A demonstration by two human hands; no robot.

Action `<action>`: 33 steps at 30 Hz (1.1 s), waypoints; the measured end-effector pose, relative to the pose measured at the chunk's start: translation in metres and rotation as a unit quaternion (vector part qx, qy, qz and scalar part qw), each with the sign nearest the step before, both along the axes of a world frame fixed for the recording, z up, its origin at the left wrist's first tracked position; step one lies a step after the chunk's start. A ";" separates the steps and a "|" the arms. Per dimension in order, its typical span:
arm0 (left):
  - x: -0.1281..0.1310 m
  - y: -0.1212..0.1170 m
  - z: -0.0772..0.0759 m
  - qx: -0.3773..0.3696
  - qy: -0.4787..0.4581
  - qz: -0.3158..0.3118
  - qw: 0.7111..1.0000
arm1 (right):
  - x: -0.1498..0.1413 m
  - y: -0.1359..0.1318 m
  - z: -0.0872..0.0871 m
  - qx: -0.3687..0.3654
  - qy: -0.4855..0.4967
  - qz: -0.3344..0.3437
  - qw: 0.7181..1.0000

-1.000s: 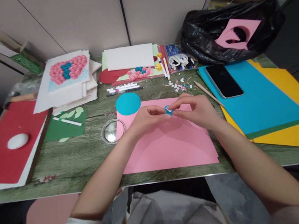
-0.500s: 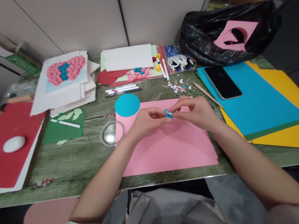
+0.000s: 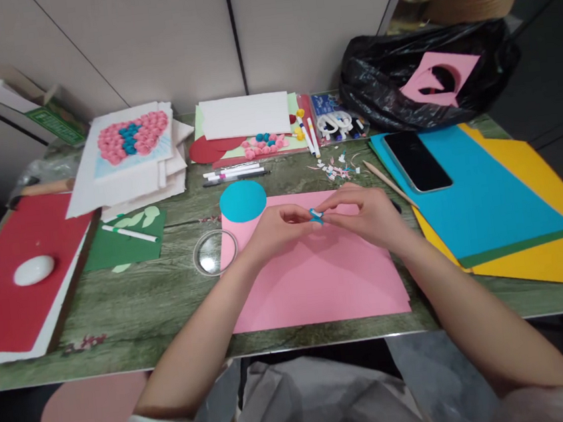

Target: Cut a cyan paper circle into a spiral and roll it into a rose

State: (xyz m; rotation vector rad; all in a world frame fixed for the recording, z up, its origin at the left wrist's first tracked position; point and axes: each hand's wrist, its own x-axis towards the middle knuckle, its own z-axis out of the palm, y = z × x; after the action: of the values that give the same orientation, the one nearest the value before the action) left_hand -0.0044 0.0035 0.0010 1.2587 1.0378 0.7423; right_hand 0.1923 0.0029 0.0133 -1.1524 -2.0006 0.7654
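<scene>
- Paper curl point(image 3: 316, 216), blue and white, pinched between the fingertips of the left hand point(image 3: 277, 230) and right hand point(image 3: 366, 215), above pink paper point(image 3: 320, 287).
- Blue paper circle point(image 3: 243, 201) over its far left corner; tape roll point(image 3: 236, 250) nearer.
- Smartphone point(image 3: 418, 161) on blue paper point(image 3: 491, 195), right.
- Black plastic bag point(image 3: 369, 84), far right.

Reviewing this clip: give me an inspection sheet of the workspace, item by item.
Surface: green wood-grain table, floral print showing.
Things: small blue paper piece held above pink paper; blue paper circle overlaps its far left corner.
Clutter: paper scraps, pencil; phone lies on blue paper.
Hands: left hand and right hand both pinch the small piece with their fingers.
Cables: none identifiable; white loops in the pouch are unclear.
Surroundings: grey panels behind, black plastic bag at far right.
</scene>
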 end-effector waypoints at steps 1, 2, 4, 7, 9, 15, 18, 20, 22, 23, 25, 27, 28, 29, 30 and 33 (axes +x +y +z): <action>0.000 0.000 0.000 -0.001 0.001 0.003 1.000 | 0.000 0.000 0.000 0.022 -0.009 0.006 1.000; 0.000 0.001 0.000 -0.001 0.002 0.006 1.000 | 0.001 0.001 0.000 0.040 -0.015 0.013 0.999; 0.000 0.001 0.000 -0.001 0.003 0.014 1.000 | 0.001 0.001 0.000 0.066 -0.026 0.023 0.997; 0.001 0.001 0.002 0.000 0.005 0.018 1.000 | 0.002 0.000 0.002 0.093 -0.049 0.033 0.994; 0.001 0.001 0.003 0.001 0.006 0.015 1.000 | 0.001 -0.001 0.003 0.110 -0.061 0.037 0.991; 0.002 -0.001 0.003 0.010 0.014 0.008 1.000 | 0.000 -0.002 0.001 0.137 -0.077 0.033 0.987; 0.002 -0.001 0.002 0.015 0.017 0.008 1.000 | 0.000 -0.002 -0.001 0.136 -0.081 0.030 0.987; 0.002 0.000 0.002 0.017 0.020 0.008 1.000 | 0.000 -0.002 -0.002 0.137 -0.085 0.028 0.986; 0.002 0.000 0.002 0.018 0.021 0.009 1.000 | 0.000 -0.002 -0.002 0.139 -0.087 0.024 0.986; 0.002 0.000 0.002 0.017 0.022 0.009 1.000 | 0.000 -0.002 -0.002 0.140 -0.088 0.023 0.986; 0.002 -0.001 0.002 0.014 0.022 0.011 1.000 | 0.000 -0.002 -0.001 0.135 -0.088 0.022 0.987; 0.002 -0.001 0.003 0.012 0.021 0.014 1.000 | -0.001 -0.002 0.000 0.115 -0.081 0.018 0.990; 0.002 0.000 0.003 0.010 0.017 0.017 1.000 | -0.002 -0.002 0.000 0.095 -0.070 0.015 0.993; 0.001 0.000 0.003 0.007 0.011 0.019 1.000 | -0.002 -0.002 0.001 0.069 -0.052 0.013 0.996; 0.001 0.000 0.003 0.004 0.002 0.021 1.000 | -0.003 -0.002 0.001 0.040 -0.028 0.012 0.999; 0.001 0.001 0.002 -0.002 -0.016 0.020 1.000 | -0.004 -0.002 0.001 -0.036 0.046 0.017 0.998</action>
State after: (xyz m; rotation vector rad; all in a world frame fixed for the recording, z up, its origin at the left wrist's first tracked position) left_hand -0.0039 0.0043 0.0034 1.2227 1.0413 0.7891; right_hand 0.1885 0.0006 0.0141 -1.1055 -1.9344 0.8992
